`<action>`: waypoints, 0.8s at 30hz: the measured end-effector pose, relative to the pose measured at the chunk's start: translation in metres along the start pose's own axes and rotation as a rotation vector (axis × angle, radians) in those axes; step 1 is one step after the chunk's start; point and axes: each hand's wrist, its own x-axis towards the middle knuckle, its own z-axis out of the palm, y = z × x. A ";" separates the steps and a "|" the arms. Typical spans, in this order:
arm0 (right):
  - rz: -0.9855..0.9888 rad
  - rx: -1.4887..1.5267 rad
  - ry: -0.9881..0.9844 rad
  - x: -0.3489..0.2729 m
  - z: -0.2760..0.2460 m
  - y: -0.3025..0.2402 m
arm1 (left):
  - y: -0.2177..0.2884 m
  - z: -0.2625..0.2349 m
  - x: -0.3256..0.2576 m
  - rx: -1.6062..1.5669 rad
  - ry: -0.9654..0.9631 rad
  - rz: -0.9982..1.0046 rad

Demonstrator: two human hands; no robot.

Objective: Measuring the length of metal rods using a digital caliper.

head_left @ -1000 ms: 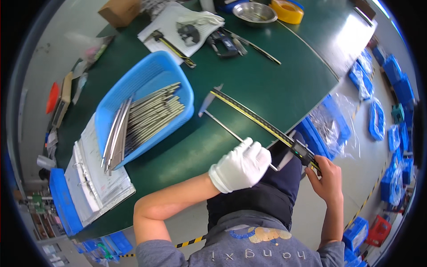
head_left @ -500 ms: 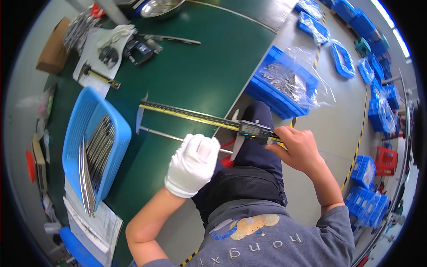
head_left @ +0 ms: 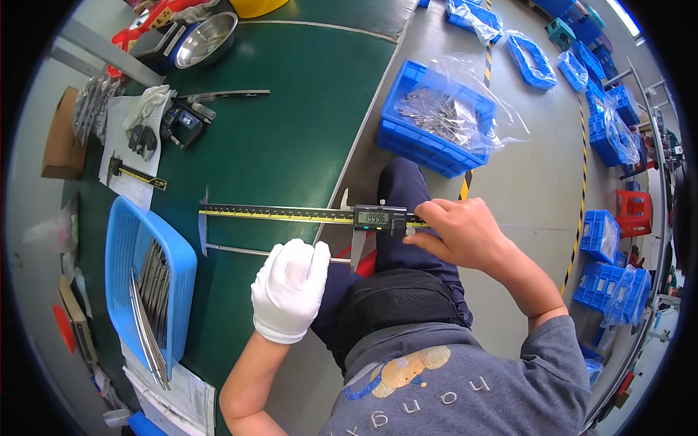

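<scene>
My left hand (head_left: 289,291), in a white glove, is closed round the middle of a thin metal rod (head_left: 243,251). Lying along the rod is a long digital caliper (head_left: 283,213), its far-left jaw at the rod's left end and its sliding jaw at the right end. My bare right hand (head_left: 462,231) grips the caliper at the right, beside its display, with the thumb under the slider. Part of the rod is hidden by the glove. Left of my hands stands a light blue basket (head_left: 185,291) with several metal rods (head_left: 153,280) in it.
On the green table (head_left: 291,87) are a second caliper (head_left: 136,174), a black device (head_left: 182,125), a metal bowl (head_left: 207,40) and a cardboard box (head_left: 62,134). Papers (head_left: 182,396) lie near the basket. Right of the table edge, a blue crate (head_left: 425,156) holds metal parts under plastic film.
The caliper now lies nearly level in the picture instead of slanting down to the right. Its sliding jaw looks closer to the rod's right end. The whole view has shifted too.
</scene>
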 end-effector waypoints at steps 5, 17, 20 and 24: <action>-0.037 0.019 0.064 -0.002 -0.001 -0.003 | 0.003 -0.003 0.003 0.003 0.025 -0.005; -0.029 0.054 0.054 -0.005 -0.001 -0.001 | 0.005 -0.003 0.000 -0.133 0.020 -0.086; -0.019 0.063 0.044 -0.005 -0.001 -0.003 | 0.004 0.002 -0.003 -0.103 0.048 -0.083; -0.013 0.077 0.047 -0.004 -0.002 -0.005 | 0.004 0.001 -0.002 -0.104 0.065 -0.080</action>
